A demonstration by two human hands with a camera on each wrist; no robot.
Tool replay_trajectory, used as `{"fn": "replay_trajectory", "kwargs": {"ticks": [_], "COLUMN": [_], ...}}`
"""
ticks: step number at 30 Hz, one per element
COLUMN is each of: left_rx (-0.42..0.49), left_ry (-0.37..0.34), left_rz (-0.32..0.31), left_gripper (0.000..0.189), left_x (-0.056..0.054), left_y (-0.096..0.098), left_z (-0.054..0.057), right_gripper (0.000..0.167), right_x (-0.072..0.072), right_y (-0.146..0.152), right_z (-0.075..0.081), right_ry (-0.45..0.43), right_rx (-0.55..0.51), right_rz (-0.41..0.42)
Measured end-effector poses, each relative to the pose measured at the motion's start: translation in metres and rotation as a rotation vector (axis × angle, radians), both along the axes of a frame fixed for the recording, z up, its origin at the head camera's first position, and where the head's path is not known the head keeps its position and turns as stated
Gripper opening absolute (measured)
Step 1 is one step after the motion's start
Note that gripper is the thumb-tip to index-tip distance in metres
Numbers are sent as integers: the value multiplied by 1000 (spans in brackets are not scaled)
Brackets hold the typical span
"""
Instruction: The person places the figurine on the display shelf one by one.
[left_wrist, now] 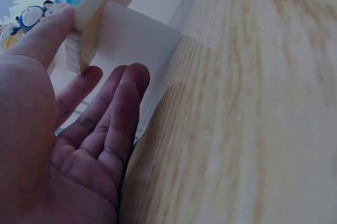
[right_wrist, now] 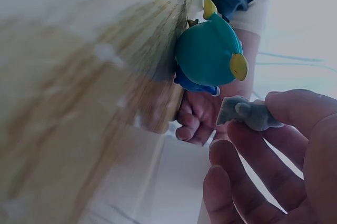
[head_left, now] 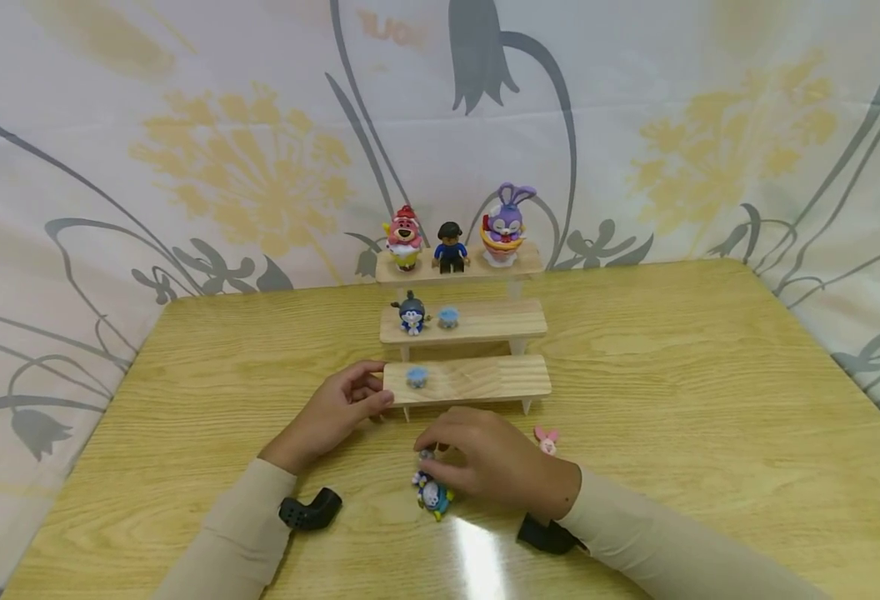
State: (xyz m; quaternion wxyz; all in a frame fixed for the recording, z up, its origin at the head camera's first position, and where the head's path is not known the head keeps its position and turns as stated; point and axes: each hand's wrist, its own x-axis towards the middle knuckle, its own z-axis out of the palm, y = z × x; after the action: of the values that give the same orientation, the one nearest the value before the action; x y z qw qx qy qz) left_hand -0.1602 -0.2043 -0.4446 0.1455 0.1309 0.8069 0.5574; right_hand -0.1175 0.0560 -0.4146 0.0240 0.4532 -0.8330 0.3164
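The head view looks forward and down from above, taking in the whole wooden surface [head_left: 710,400]. The left wrist view sits low and very close at the stepped stand [left_wrist: 87,19]. The right wrist view, equally close, shares the left hand [right_wrist: 197,116].

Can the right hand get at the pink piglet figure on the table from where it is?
Probably yes: the pink piglet figure lies on bare table beside the right hand with nothing between them, but that hand already pinches a small grey piece.
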Motion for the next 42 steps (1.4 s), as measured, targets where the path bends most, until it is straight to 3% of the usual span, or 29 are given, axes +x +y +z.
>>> {"fn": "replay_trajectory", "kwargs": {"ticks": [11,33,42], "left_rx": [46,20,19], "left_ry": [3,7,1], "left_rz": [-11,1,4], "left_gripper": [58,58,57], "left_x": [1,2,3], "left_y": [1,2,2], "left_z": [2,6,6], "right_gripper": [15,14,15], "right_x": [0,0,-1], "right_y": [0,-1,0], "right_z": [-1,-1,-2], "right_ry": [6,-14,13], "right_rx": [-7,-3,-57], "right_rz": [-4,1,18]}}
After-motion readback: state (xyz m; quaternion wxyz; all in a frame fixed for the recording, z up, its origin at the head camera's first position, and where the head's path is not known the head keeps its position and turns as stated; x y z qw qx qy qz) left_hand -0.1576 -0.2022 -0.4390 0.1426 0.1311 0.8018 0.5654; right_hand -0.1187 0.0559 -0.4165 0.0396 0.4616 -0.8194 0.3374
